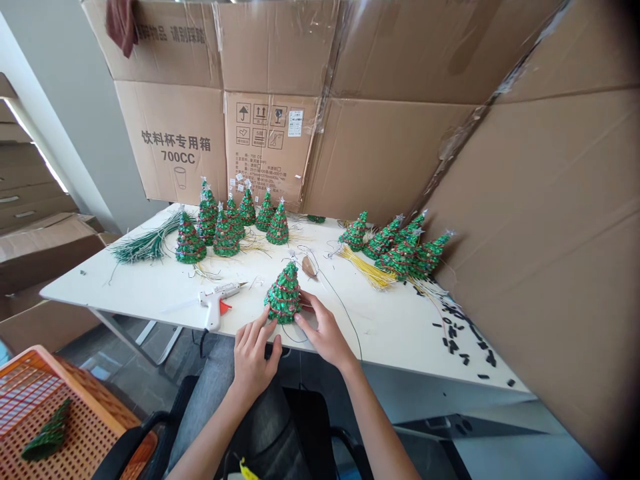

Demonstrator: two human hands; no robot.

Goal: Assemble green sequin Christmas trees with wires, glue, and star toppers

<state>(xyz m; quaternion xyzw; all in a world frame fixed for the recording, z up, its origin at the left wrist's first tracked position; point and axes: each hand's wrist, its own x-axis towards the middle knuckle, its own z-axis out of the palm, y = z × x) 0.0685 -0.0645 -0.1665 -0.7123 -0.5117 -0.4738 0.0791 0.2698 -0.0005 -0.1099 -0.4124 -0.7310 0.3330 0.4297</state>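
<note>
A small green Christmas tree (284,293), trimmed with red garland and a clear star on top, stands upright near the table's front edge. My right hand (323,327) holds its lower right side, thumb in front and fingers partly hidden behind. At the lower left of the base, my left hand (255,353) rests its fingertips by the tree, fingers stretched and apart. A thin dark wire (345,307) runs across the tabletop to the right of the tree. To the left lies a white hot glue gun (214,308) with a red trigger, nozzle pointing right.
Similar trees (227,233) stand at the back left; others (400,245) lean at the right. Green wires (147,240), yellow wires (369,268) and black bits (453,337) lie on the white table (390,333). Cardboard (390,147) walls it. An orange basket (95,393) stands lower left.
</note>
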